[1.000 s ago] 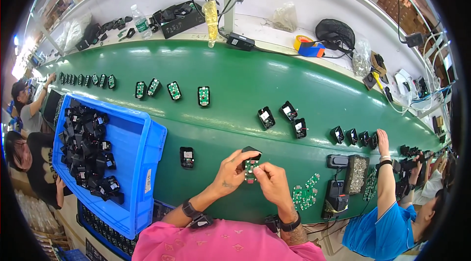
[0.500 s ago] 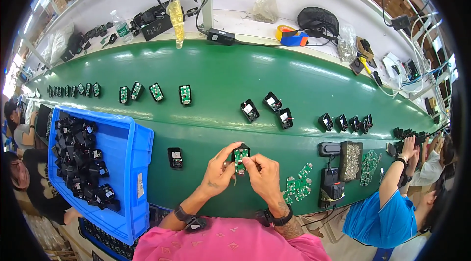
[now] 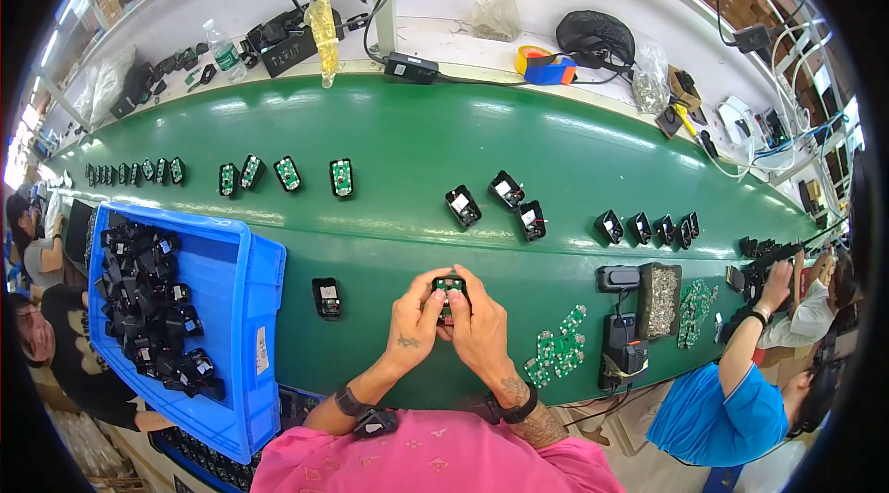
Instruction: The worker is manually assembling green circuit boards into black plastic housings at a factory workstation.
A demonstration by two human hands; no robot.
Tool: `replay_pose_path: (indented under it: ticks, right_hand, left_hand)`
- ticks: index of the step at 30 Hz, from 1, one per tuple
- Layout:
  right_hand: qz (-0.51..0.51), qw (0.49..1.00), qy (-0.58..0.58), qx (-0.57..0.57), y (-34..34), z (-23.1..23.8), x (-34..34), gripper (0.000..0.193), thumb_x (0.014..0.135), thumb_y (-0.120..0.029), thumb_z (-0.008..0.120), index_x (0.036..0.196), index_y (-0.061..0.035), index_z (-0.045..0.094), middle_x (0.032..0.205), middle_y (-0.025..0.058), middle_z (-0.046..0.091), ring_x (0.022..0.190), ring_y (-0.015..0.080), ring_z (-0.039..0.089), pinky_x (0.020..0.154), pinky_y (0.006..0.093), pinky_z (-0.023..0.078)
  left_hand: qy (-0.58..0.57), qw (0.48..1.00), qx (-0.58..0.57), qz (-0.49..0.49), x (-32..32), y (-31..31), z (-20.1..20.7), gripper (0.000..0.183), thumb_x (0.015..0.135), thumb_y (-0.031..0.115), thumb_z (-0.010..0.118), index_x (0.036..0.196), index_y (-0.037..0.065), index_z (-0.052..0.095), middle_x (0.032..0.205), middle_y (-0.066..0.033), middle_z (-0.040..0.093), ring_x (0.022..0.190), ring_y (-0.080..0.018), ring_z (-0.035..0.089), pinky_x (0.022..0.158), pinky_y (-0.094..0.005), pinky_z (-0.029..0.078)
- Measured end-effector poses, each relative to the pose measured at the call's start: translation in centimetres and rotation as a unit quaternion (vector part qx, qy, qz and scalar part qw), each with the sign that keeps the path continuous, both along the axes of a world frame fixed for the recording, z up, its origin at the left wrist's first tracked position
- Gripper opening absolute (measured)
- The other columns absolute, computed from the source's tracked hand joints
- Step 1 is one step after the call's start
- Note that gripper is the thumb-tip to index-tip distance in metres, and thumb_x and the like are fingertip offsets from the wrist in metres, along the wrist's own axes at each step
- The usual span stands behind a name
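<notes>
Both my hands meet over the near middle of the green bench, wrapped round a small black plastic housing with a green circuit board (image 3: 450, 286) in it. My left hand (image 3: 413, 319) grips its left side, the thumb lying on the board. On the opposite side my right hand (image 3: 480, 319) holds it, its thumb also pressing on the board. The fingers cover most of the housing. To the left lies another black housing (image 3: 326, 298) with a pale part inside. A loose pile of green circuit boards (image 3: 557, 347) is to the right of my right hand.
A blue crate (image 3: 215, 257) of black housings stands at the left. Housings with boards (image 3: 342, 178) and open black housings (image 3: 531, 221) line the bench farther off. At the right are a black device (image 3: 624, 345) and a tray of small metal parts (image 3: 659, 300). Co-workers sit at both sides.
My right hand has shifted left and closed in, so both thumbs now press on the board, hiding more of it. The co-worker's raised arm at the right has moved slightly.
</notes>
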State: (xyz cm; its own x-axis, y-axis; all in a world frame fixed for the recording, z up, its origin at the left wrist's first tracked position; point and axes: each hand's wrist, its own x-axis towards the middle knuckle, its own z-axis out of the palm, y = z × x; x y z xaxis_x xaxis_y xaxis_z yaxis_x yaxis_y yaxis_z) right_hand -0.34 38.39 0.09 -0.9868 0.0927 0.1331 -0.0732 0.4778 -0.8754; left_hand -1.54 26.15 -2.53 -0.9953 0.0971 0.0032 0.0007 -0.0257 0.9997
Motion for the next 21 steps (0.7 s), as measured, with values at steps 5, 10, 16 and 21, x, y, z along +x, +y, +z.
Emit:
replay_pose_path:
  ticks: [5,10,16,21]
  right_hand:
    - [-0.008,0.999,0.022,-0.038,-0.3,-1.3,-0.6,0.035,0.097,-0.016,0.055,0.129,-0.0032,0.059,0.098,0.0226,0.069,0.079,0.0367,0.070,0.070,0.0417,0.055]
    - [-0.005,0.996,-0.019,-0.083,-0.4,-1.5,-2.2,0.034,0.097,-0.014,0.056,0.130,-0.0024,0.059,0.093,0.0174,0.069,0.072,0.0238,0.067,0.067,0.0352,0.054]
    - [-0.053,0.998,0.018,0.024,5.0,-1.6,-1.1,0.026,0.095,-0.012,0.061,0.117,0.0020,0.065,0.086,0.0144,0.067,0.064,0.0190,0.062,0.063,0.0331,0.051]
    - [-0.132,0.979,-0.018,0.153,14.9,0.7,3.2,0.016,0.087,-0.009,0.069,0.095,0.0045,0.069,0.078,0.0150,0.068,0.065,0.0212,0.064,0.063,0.0317,0.050]
  left_hand:
    - [0.043,0.999,0.008,0.031,-0.4,0.4,0.0,0.029,0.098,0.006,0.051,0.126,0.001,0.058,0.095,-0.0104,0.070,0.071,-0.0119,0.066,0.056,-0.0265,0.056]
    - [0.051,0.998,-0.028,0.036,-2.3,0.1,0.3,0.028,0.097,0.004,0.051,0.124,0.001,0.058,0.097,-0.0090,0.069,0.075,-0.0107,0.065,0.060,-0.0254,0.056]
    - [-0.026,0.986,-0.053,0.156,-12.6,-2.9,-3.5,0.033,0.101,0.014,0.043,0.131,0.008,0.054,0.097,-0.0114,0.060,0.048,-0.0163,0.062,0.042,-0.0254,0.050]
    - [0.118,0.918,-0.241,0.291,-19.5,-5.5,-7.9,0.034,0.100,0.019,0.053,0.131,0.006,0.057,0.091,-0.0133,0.068,0.048,-0.0137,0.058,0.043,-0.0301,0.048]
